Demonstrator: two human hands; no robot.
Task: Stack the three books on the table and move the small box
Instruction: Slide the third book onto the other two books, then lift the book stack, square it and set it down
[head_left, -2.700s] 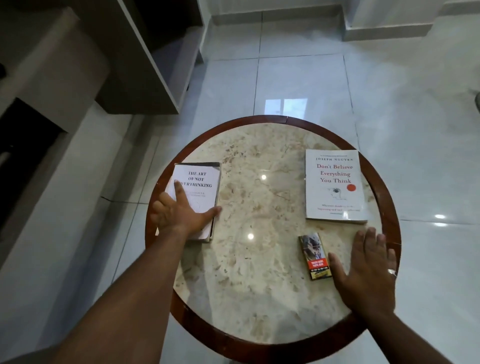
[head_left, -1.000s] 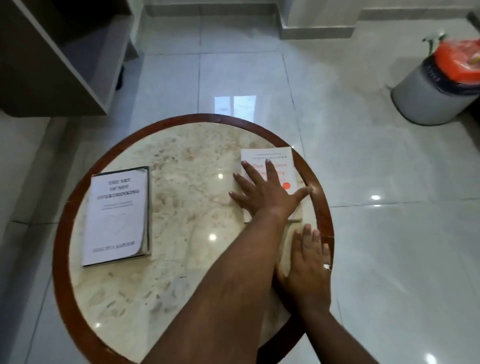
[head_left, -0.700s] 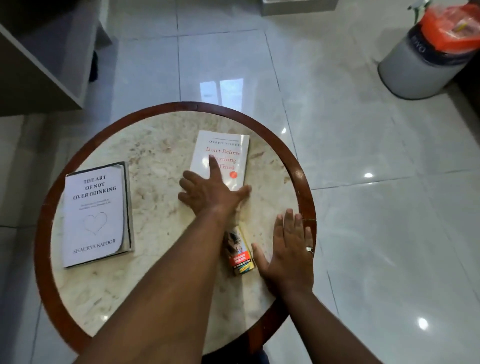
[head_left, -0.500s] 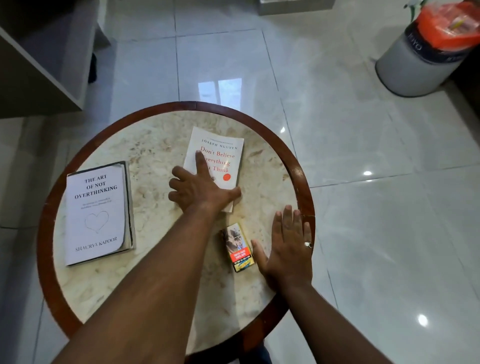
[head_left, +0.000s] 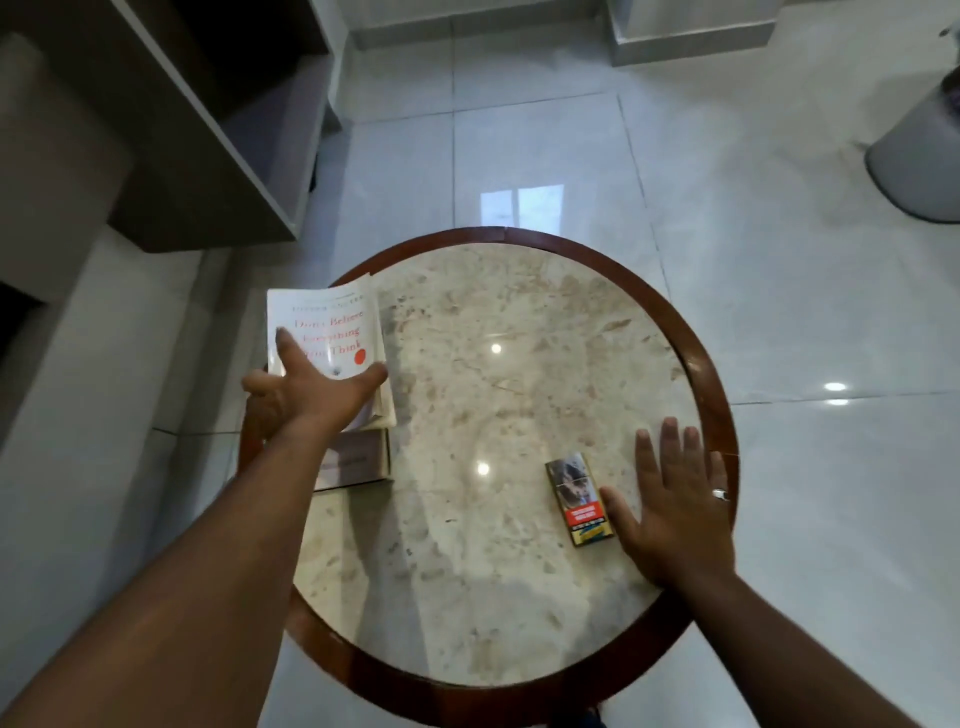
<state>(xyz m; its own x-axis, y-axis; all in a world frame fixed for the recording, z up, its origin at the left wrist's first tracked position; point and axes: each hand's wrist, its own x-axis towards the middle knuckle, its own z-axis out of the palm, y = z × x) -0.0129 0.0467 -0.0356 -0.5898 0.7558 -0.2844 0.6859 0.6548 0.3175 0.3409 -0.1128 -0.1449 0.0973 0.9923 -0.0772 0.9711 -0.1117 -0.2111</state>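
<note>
White book (head_left: 327, 332) gripped by left hand (head_left: 306, 397), thumb at its right edge, held over second book (head_left: 358, 460) at left side of round tabletop (head_left: 509, 597). Right hand (head_left: 675, 512) laid flat, fingers (head_left: 670, 447) spread, empty, thumb touching small box (head_left: 577, 499) on tabletop

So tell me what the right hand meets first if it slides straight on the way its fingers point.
Probably nothing but the table rim: the right hand lies flat, fingers pointing away, with bare marble ahead. The small box sits beside its thumb, out of line.
</note>
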